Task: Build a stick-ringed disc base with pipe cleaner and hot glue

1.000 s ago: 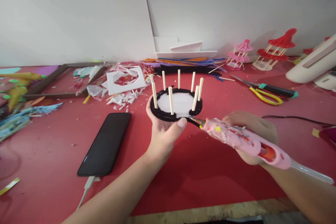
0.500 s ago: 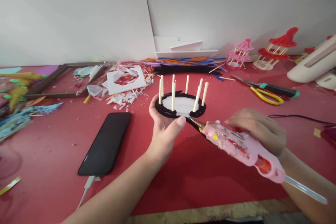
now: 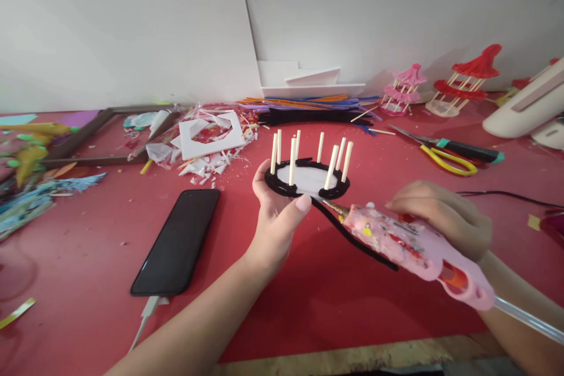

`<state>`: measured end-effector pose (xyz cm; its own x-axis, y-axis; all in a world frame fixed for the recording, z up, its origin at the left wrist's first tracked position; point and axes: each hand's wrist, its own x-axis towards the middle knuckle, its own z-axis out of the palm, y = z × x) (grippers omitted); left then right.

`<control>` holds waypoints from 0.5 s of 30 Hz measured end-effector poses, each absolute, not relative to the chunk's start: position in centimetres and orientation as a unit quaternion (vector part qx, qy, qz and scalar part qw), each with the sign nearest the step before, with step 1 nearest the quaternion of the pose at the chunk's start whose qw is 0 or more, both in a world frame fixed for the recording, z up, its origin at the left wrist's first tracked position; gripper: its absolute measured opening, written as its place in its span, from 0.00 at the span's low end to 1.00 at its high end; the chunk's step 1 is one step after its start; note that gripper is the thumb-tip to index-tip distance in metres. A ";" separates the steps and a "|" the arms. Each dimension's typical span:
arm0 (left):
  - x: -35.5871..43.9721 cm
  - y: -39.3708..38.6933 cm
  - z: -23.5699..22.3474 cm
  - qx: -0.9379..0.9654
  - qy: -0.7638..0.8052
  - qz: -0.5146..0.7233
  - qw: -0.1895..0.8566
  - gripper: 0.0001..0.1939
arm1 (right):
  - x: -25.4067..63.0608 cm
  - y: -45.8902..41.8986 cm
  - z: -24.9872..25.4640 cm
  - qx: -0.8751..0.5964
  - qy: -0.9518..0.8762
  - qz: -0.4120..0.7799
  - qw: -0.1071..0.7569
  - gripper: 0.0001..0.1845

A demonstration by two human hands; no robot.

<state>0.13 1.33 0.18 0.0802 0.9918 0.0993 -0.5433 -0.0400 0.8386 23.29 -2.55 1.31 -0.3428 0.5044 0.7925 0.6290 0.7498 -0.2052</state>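
My left hand (image 3: 278,211) grips the near edge of a round white disc (image 3: 308,179), thumb in front and fingers behind and under it. Black pipe cleaner (image 3: 277,187) runs around the disc's rim, with a loose tail (image 3: 361,244) hanging down to the right. Several pale wooden sticks (image 3: 292,161) stand upright around the disc. In my right hand (image 3: 440,214) is a pink hot glue gun (image 3: 388,238), stained with paint and glue, a clear glue stick (image 3: 524,317) coming out of its back. Its nozzle (image 3: 337,207) points at the disc's near right edge, close to the pipe cleaner.
A black phone (image 3: 178,241) on a cable lies left. Behind are foam scraps (image 3: 211,135), a bundle of pipe cleaners (image 3: 308,114), yellow-handled scissors (image 3: 447,160), and pink (image 3: 403,91) and red (image 3: 462,85) small pavilion models. A white device (image 3: 524,100) stands far right.
The glue gun has drawn back slightly to the right from the disc, uncovering more of the black tail. The disc has shifted and tilted a little in my left hand.
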 end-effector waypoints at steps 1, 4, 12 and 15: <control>0.1 1.3 0.2 0.383 0.294 0.612 0.627 0.41 | 23.3 -2.5 1.3 -0.347 -0.818 -0.071 0.454 0.18; 0.2 1.3 0.3 0.389 0.287 0.611 0.627 0.42 | 23.2 -2.6 1.2 -0.354 -0.817 -0.078 0.449 0.19; 0.2 1.1 0.4 0.390 0.279 0.610 0.631 0.42 | 22.8 -2.5 1.5 -0.342 -0.816 -0.108 0.453 0.11; 0.2 1.1 0.4 0.388 0.277 0.607 0.636 0.42 | 22.9 -2.5 1.5 -0.340 -0.815 -0.114 0.455 0.09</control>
